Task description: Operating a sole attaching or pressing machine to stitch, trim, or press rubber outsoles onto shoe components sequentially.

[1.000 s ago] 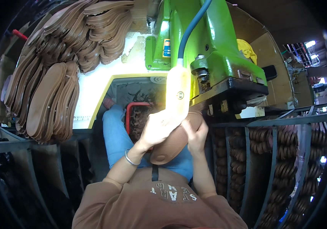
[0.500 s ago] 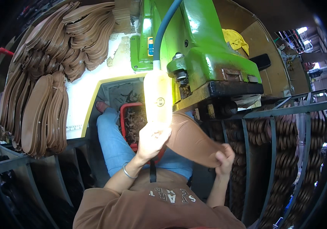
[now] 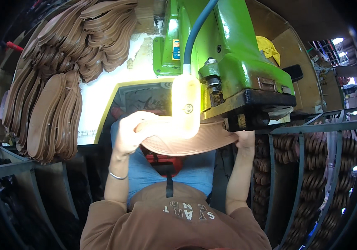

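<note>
Sole [image 3: 168, 146]: brown and ribbed, held crosswise above the lap, running from 9 to 3 o'clock, near edge bowed toward 6; directions count from its middle.
Left hand [image 3: 126, 135]: fingers closed on the 9 o'clock end; lamp glare blurs the exact grip.
Right hand [image 3: 246, 139]: fingers pinched on the 3 o'clock end, partly hidden below the machine's head.
Machine [image 3: 245, 68]: green, from 12 to 2 o'clock; whether its dark head touches the sole, I cannot tell.
Steadying: the step looks like holding the sole up to the machine; level ends and an even pull should keep so bendy a piece from twisting.
Right fingers: best kept back from the machine's underside, the likeliest place for a nip.
Lamp [image 3: 184, 106]: at 12 o'clock, hiding part of the sole; a slight tilt may show its edge better. Its small round mark is unclear.
Sticker [image 3: 176, 50]: blue and orange, on the machine; print too small.
Shirt [image 3: 166, 227]: pale block lettering, at 6 o'clock.
Worktop [image 3: 93, 106]: ruler-like print on its near edge, at 9 o'clock.
</note>
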`<action>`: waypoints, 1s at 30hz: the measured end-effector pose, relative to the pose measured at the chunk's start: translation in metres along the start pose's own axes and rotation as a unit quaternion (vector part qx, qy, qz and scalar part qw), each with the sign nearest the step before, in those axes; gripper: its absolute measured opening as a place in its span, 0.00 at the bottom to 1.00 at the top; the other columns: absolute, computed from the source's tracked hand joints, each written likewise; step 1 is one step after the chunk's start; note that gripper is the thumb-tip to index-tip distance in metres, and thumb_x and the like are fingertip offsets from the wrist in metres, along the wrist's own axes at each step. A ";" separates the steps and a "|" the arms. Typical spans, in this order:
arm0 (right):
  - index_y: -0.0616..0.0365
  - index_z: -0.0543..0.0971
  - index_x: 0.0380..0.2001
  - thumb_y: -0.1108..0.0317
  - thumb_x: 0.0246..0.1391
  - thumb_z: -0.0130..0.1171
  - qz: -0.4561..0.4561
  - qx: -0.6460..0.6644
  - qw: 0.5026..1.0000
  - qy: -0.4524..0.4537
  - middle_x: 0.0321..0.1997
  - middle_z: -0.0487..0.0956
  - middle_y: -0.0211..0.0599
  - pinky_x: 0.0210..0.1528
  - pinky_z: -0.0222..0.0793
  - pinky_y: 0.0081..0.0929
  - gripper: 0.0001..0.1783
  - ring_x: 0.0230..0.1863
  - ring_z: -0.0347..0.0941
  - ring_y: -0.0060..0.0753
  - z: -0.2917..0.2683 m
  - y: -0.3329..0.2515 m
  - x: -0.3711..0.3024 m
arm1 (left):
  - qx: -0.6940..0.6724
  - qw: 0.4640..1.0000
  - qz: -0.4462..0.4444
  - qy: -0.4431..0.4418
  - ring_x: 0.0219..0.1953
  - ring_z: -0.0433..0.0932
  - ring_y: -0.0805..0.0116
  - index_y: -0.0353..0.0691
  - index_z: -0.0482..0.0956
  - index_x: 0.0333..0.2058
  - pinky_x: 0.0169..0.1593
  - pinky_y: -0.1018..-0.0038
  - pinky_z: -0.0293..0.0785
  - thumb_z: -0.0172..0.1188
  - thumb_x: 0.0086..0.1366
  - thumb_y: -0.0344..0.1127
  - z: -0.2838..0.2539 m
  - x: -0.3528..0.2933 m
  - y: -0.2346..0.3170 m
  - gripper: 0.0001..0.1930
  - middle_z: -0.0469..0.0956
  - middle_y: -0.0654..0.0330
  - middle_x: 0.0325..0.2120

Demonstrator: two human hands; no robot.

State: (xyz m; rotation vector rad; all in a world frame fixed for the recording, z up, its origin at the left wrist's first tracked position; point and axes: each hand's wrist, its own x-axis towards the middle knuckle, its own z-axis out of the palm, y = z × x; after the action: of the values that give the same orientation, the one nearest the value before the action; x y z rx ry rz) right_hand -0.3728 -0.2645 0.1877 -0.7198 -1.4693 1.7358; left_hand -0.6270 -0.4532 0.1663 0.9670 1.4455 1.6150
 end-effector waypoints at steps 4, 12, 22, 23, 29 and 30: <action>0.65 0.71 0.46 0.78 0.42 0.65 0.010 -0.062 0.997 -0.043 0.44 0.75 0.38 0.48 0.70 0.28 0.25 0.43 0.73 0.31 0.026 0.014 -0.009 | -0.028 0.998 -0.028 0.057 0.35 0.76 0.72 0.28 0.75 0.37 0.43 0.78 0.71 0.62 0.51 0.22 -0.033 -0.014 -0.001 0.13 0.78 0.56 0.31; 0.65 0.75 0.37 0.76 0.33 0.73 -0.045 -0.069 0.996 -0.016 0.34 0.77 0.30 0.39 0.71 0.21 0.24 0.35 0.72 0.21 0.072 0.016 -0.007 | -0.065 0.981 -0.181 0.014 0.26 0.74 0.81 0.40 0.66 0.25 0.32 0.83 0.71 0.66 0.53 0.24 -0.042 -0.084 -0.041 0.14 0.77 0.60 0.26; 0.64 0.77 0.31 0.70 0.37 0.72 -0.036 -0.315 0.948 -0.006 0.28 0.79 0.35 0.35 0.70 0.21 0.17 0.30 0.75 0.22 0.066 -0.010 -0.023 | 0.232 0.961 -0.100 -0.108 0.30 0.80 0.62 0.34 0.77 0.32 0.35 0.72 0.76 0.70 0.49 0.34 0.069 -0.106 -0.072 0.15 0.80 0.54 0.27; 0.64 0.76 0.33 0.70 0.39 0.71 -0.031 -0.319 0.947 -0.032 0.28 0.79 0.33 0.34 0.70 0.20 0.17 0.30 0.74 0.18 0.046 -0.028 -0.025 | 0.249 0.964 -0.023 -0.089 0.31 0.80 0.59 0.35 0.78 0.32 0.37 0.71 0.76 0.70 0.48 0.35 0.055 -0.096 -0.060 0.15 0.81 0.55 0.29; 0.65 0.71 0.40 0.73 0.57 0.54 -0.312 -0.154 0.819 0.457 0.34 0.77 0.35 0.41 0.68 0.17 0.09 0.37 0.73 0.22 -0.049 -0.093 -0.018 | 0.708 0.520 0.216 0.426 0.50 0.70 0.50 0.35 0.75 0.41 0.56 0.58 0.64 0.62 0.56 0.31 -0.098 -0.072 0.078 0.14 0.74 0.49 0.44; 0.65 0.69 0.43 0.71 0.57 0.55 -0.296 -0.135 0.803 0.498 0.31 0.77 0.35 0.37 0.70 0.17 0.13 0.35 0.73 0.22 -0.041 -0.090 0.000 | 0.772 0.397 0.146 0.475 0.54 0.67 0.47 0.41 0.75 0.47 0.58 0.54 0.60 0.61 0.58 0.43 -0.135 -0.086 0.079 0.20 0.70 0.47 0.51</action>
State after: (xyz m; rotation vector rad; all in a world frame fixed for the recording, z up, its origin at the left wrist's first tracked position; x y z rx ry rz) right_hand -0.3236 -0.2351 0.2688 -0.9697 -0.9867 0.4748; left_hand -0.7151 -0.5953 0.2296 1.0787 4.0472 0.2377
